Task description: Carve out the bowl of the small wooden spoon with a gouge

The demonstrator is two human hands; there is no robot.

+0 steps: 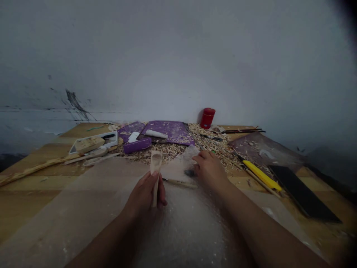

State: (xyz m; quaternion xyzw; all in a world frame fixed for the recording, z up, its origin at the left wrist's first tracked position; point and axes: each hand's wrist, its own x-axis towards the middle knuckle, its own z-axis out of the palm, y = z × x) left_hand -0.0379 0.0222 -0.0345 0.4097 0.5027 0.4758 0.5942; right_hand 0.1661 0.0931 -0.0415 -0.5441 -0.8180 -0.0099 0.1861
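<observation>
One wooden spoon is pinched in the left hand, thumb on the near face of the handle, fingers wrapped behind. Hollowed bowl end is pointed away from the body; bowl edges are left squarish. Spoon is held above the clear plastic sheet that is spread over the table. Right hand is placed further forward, palm down, fingers bent; a small dark grey item is seen at the fingertips. Whether it is gripped or only touched cannot be told, as it is partly covered by the hand. A thin tool with wooden handle is laid crosswise on the sheet, between the hands.

Wood shavings are piled behind, partly over a purple sheet. White roll is rested on that sheet. Left side: wooden block is set in a white tray. Right side: yellow utility knife is laid beside a black flat slab. Red canister is stood near the wall.
</observation>
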